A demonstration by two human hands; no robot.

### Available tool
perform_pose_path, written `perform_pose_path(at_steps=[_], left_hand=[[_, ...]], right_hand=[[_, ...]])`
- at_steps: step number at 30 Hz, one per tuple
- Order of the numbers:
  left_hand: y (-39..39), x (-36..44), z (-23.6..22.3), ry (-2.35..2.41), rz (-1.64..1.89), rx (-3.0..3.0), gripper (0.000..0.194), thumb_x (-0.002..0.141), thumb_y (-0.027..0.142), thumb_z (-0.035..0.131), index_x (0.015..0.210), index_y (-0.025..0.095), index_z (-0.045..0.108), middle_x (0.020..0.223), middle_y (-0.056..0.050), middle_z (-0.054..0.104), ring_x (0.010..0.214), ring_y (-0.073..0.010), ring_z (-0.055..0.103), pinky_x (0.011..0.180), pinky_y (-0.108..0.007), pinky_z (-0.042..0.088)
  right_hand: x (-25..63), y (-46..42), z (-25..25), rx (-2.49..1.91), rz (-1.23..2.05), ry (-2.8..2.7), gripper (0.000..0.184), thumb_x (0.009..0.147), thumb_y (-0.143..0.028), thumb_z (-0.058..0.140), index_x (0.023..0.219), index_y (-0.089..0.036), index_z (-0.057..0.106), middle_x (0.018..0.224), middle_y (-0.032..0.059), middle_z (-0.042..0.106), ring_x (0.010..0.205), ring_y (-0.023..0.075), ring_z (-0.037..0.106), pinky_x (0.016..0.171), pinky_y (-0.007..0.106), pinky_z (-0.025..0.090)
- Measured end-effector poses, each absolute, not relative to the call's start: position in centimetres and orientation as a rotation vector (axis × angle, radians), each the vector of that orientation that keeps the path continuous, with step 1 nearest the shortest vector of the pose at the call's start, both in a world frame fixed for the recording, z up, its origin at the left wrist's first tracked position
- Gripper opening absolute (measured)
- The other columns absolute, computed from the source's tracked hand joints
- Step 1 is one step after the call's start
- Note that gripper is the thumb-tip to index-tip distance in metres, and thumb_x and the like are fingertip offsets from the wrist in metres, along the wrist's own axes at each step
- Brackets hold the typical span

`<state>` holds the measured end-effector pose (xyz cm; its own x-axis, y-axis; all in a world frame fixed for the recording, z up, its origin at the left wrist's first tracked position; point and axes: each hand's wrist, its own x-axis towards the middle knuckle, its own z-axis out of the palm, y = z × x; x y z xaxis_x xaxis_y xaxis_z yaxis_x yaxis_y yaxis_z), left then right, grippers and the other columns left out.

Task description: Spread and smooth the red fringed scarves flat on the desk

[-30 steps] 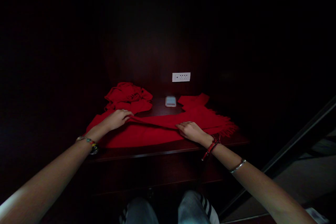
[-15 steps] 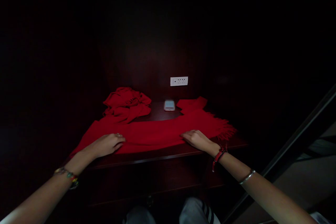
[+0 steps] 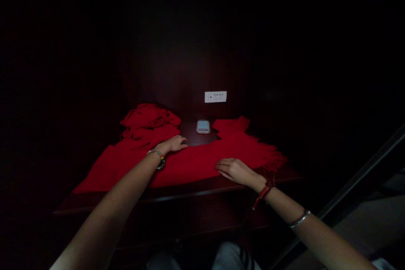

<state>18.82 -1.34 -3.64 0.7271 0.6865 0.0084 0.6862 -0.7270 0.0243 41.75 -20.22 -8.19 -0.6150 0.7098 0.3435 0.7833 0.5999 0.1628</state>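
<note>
A red fringed scarf (image 3: 193, 164) lies spread lengthwise along a dark wooden shelf (image 3: 190, 194), its fringe at the right end. My left hand (image 3: 175, 144) reaches over it to the far edge near the middle, fingertips down on the cloth and fingers apart. On the scarf's near edge, right of the middle, my right hand (image 3: 234, 170) rests with its fingers stretched out over the fabric. Crumpled red cloth (image 3: 148, 120) is heaped at the back left, touching the scarf. A folded red piece (image 3: 232, 125) sits behind the scarf on the right.
A small pale, box-like item (image 3: 203, 126) lies at the back of the shelf. Above it a white socket plate (image 3: 215, 97) is fixed to the dark back wall. A lower shelf (image 3: 209, 221) is dimly visible, with my knees (image 3: 232, 256) in front of it.
My left hand has moved forward and right, from the scarf's near side to its far edge, and its fingers have spread. My right hand has barely moved; its fingers are straighter.
</note>
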Motion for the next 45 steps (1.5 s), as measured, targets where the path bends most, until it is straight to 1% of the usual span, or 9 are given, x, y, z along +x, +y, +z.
perform_pose_path(at_steps=[5, 9, 14, 20, 24, 27, 31, 38, 45], left_hand=[[-0.6, 20.0, -5.2, 1.144, -0.097, 2.821, 0.048, 0.073, 0.042, 0.05, 0.112, 0.014, 0.051, 0.111, -0.01, 0.056, 0.094, -0.0189, 0.053, 0.077, -0.023, 0.039], [-1.0, 19.6, -5.4, 1.114, -0.018, 2.85, 0.04, 0.076, 0.042, 0.046, 0.101, 0.014, 0.057, 0.101, -0.009, 0.059, 0.087, -0.0183, 0.054, 0.075, -0.024, 0.039], [-2.0, 19.9, -3.9, 1.114, 0.218, 2.837, 0.019, 0.073, 0.027, 0.051, 0.083, 0.013, 0.059, 0.081, -0.005, 0.059, 0.074, -0.0146, 0.052, 0.067, -0.022, 0.039], [-5.8, 19.6, -3.7, 0.785, 0.419, 3.032, 0.011, 0.078, 0.02, 0.043, 0.079, 0.017, 0.053, 0.079, -0.002, 0.055, 0.074, -0.0135, 0.05, 0.068, -0.023, 0.038], [-8.5, 18.8, -5.0, 0.703, 0.361, 3.106, 0.014, 0.081, 0.021, 0.039, 0.082, 0.02, 0.053, 0.081, -0.002, 0.056, 0.075, -0.0137, 0.051, 0.068, -0.023, 0.038], [-8.5, 18.6, -4.8, 0.585, 0.364, 3.01, 0.018, 0.083, 0.023, 0.038, 0.08, 0.019, 0.055, 0.079, -0.001, 0.058, 0.075, -0.0121, 0.052, 0.071, -0.021, 0.038], [-5.9, 19.3, -3.5, 0.854, 0.5, 2.8, 0.022, 0.082, 0.022, 0.036, 0.08, 0.016, 0.058, 0.077, -0.002, 0.06, 0.073, -0.0109, 0.053, 0.068, -0.019, 0.038], [-2.2, 21.8, -3.8, 1.297, -0.149, 2.634, 0.017, 0.061, 0.026, 0.062, 0.075, 0.016, 0.061, 0.072, 0.0, 0.062, 0.062, -0.0116, 0.052, 0.052, -0.018, 0.036], [0.1, 20.1, -3.9, 1.412, 0.031, 2.697, 0.017, 0.071, 0.025, 0.05, 0.082, 0.015, 0.057, 0.08, -0.005, 0.061, 0.069, -0.0142, 0.053, 0.056, -0.02, 0.037]], right_hand=[[42.7, -20.3, -8.9, -1.204, -0.392, -2.559, 0.028, 0.086, -0.023, 0.038, 0.109, -0.021, 0.055, 0.107, 0.0046, 0.058, 0.098, 0.0156, 0.052, 0.087, 0.029, 0.04], [42.7, -20.5, -8.6, -1.202, -0.327, -2.542, 0.028, 0.086, -0.027, 0.038, 0.106, -0.021, 0.057, 0.107, 0.0055, 0.059, 0.099, 0.0165, 0.052, 0.087, 0.03, 0.04], [41.7, -18.7, -6.5, -1.164, -0.203, -2.488, 0.029, 0.086, -0.03, 0.037, 0.097, -0.018, 0.061, 0.097, 0.0055, 0.062, 0.092, 0.0152, 0.055, 0.085, 0.028, 0.04], [40.6, -13.1, -4.6, -1.304, -0.347, -2.308, 0.039, 0.079, -0.022, 0.048, 0.117, -0.012, 0.047, 0.117, 0.0124, 0.05, 0.109, 0.0202, 0.043, 0.092, 0.034, 0.034], [40.2, -12.1, -5.4, -1.313, -0.411, -2.501, 0.022, 0.078, -0.016, 0.048, 0.097, -0.016, 0.059, 0.091, 0.0076, 0.061, 0.09, 0.0185, 0.053, 0.092, 0.04, 0.03], [40.3, -13.0, -7.0, -1.238, -0.524, -2.537, 0.018, 0.081, -0.015, 0.043, 0.084, -0.017, 0.061, 0.079, 0.0055, 0.06, 0.081, 0.0158, 0.054, 0.091, 0.037, 0.03], [40.7, -13.7, -8.6, -1.178, -0.62, -2.484, 0.019, 0.083, -0.017, 0.041, 0.085, -0.017, 0.06, 0.078, 0.0043, 0.059, 0.079, 0.015, 0.052, 0.089, 0.033, 0.033], [41.0, -13.6, -8.6, -1.117, -0.594, -2.419, 0.021, 0.085, -0.017, 0.038, 0.089, -0.017, 0.059, 0.078, 0.0045, 0.058, 0.077, 0.0147, 0.051, 0.086, 0.033, 0.036], [40.7, -13.8, -8.7, -1.186, -0.517, -2.201, 0.03, 0.082, -0.014, 0.039, 0.111, -0.016, 0.048, 0.1, 0.0091, 0.055, 0.096, 0.0185, 0.045, 0.092, 0.037, 0.032]])
